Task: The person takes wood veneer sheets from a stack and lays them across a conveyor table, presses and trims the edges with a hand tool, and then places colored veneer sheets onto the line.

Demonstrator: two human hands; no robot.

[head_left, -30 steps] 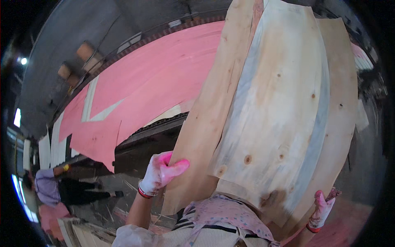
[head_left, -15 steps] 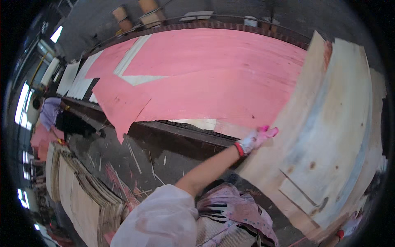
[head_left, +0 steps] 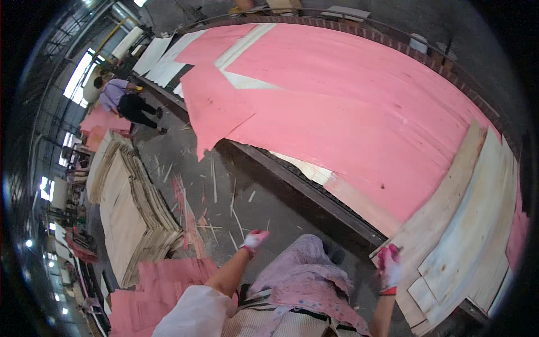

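My left hand (head_left: pixel 255 238), in a white glove with pink-stained fingers, is out over the floor in front of me. It holds nothing, and its fingers are stretched to the right. At the near corner of a pale wood veneer sheet (head_left: pixel 469 224) is my right hand (head_left: pixel 389 265), gloved alike, its fingers loosely bent and apart by the sheet's edge. I cannot tell whether they touch it. The veneer lies at the right end of the long table, partly over a pink-coated sheet (head_left: pixel 337 106), with other pale pieces around it.
A stack of veneer sheets (head_left: pixel 132 213) stands at the left, with pink sheets (head_left: pixel 163 292) lying nearer me. Wood strips (head_left: pixel 233 196) litter the floor beside the table's dark edge (head_left: pixel 297 185). Another person (head_left: pixel 126 101) stands by the table's far left end.
The veneer has come down onto the right end of the table. My left hand has let go and moved left; my right hand has come in to the near corner. The view has shifted.
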